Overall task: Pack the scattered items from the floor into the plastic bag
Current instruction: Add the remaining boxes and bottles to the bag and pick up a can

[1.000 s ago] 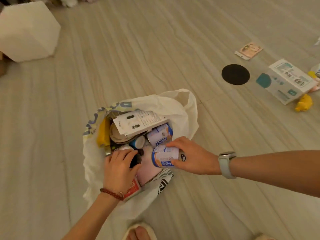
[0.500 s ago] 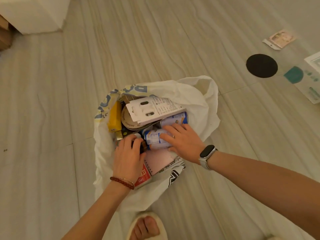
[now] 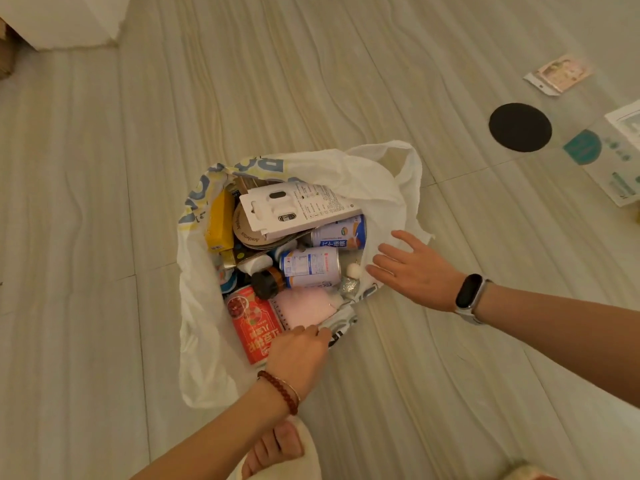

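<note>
A white plastic bag (image 3: 370, 178) lies open on the floor, stuffed with several items. Inside lie two blue-and-white cans (image 3: 311, 266), a white carton (image 3: 298, 207), a yellow box (image 3: 220, 220), a red packet (image 3: 252, 323), a pink notebook (image 3: 304, 306) and a dark-capped bottle (image 3: 266, 282). My left hand (image 3: 298, 355) pinches the bag's near edge beside the notebook. My right hand (image 3: 415, 268) hovers at the bag's right rim with fingers spread and straight, holding nothing.
On the floor at the right lie a black disc (image 3: 519, 127), a small flat packet (image 3: 559, 73) and a white-and-teal box (image 3: 613, 154) cut by the frame edge. A white block (image 3: 62, 20) stands at the top left. My foot in a slipper (image 3: 277, 448) is below the bag.
My right hand let go of the can inside the bag and drew back to the right rim. My left hand left the bag's contents and moved down to its near edge.
</note>
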The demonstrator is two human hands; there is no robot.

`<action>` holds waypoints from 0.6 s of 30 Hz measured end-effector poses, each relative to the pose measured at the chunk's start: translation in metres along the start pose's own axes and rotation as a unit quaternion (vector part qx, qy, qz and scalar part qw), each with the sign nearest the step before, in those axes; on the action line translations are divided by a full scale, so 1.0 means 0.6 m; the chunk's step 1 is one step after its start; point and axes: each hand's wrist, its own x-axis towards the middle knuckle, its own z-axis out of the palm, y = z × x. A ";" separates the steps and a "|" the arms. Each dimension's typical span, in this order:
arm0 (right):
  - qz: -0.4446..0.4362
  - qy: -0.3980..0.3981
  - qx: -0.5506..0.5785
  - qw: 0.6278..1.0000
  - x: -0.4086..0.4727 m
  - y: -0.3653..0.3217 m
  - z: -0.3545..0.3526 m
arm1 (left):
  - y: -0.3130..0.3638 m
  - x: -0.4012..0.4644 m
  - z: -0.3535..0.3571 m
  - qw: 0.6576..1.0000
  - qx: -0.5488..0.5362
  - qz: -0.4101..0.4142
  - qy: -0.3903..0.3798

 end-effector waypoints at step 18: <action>0.125 0.147 0.326 0.925 0.117 0.051 -0.150 | -0.095 0.022 -0.173 0.892 -0.270 -0.123 0.341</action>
